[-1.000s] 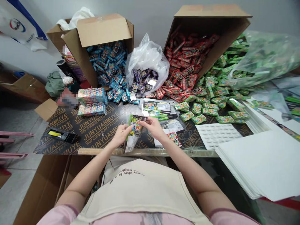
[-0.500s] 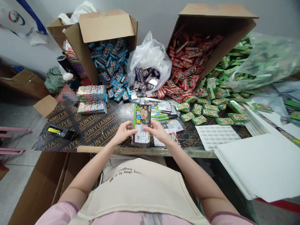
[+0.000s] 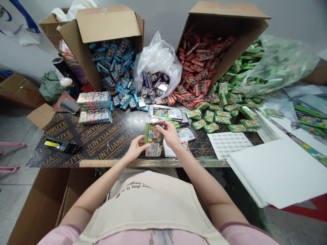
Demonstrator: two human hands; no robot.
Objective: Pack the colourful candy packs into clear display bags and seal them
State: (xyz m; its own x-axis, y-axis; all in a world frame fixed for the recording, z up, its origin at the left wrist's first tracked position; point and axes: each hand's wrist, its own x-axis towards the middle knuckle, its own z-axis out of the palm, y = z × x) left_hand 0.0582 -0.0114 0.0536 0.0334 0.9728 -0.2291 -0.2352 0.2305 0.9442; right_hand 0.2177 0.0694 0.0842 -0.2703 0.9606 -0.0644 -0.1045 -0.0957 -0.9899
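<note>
Both hands hold a green printed packet (image 3: 153,141) with a white barcode label, just above the near edge of the dark plywood tabletop (image 3: 102,141). My left hand (image 3: 136,148) pinches its lower left edge. My right hand (image 3: 169,133) grips its upper right part, fingers curled over the top. Behind the packet lies a small stack of similar flat packets (image 3: 167,114). Under my right wrist sit white label cards and a small red packet (image 3: 187,147).
Cardboard boxes hold blue packets (image 3: 112,64) and red packets (image 3: 201,58); a clear bag holds purple ones (image 3: 153,83). Green packets (image 3: 230,109) spill at right. A packet stack (image 3: 94,107), phone (image 3: 68,106), black tool (image 3: 57,145), sticker sheet (image 3: 230,143) and white sheets (image 3: 278,173) lie around.
The packet was turned from tilted to upright and brought lower toward the table. My right hand slid from its side to its top. The camera view shifted slightly.
</note>
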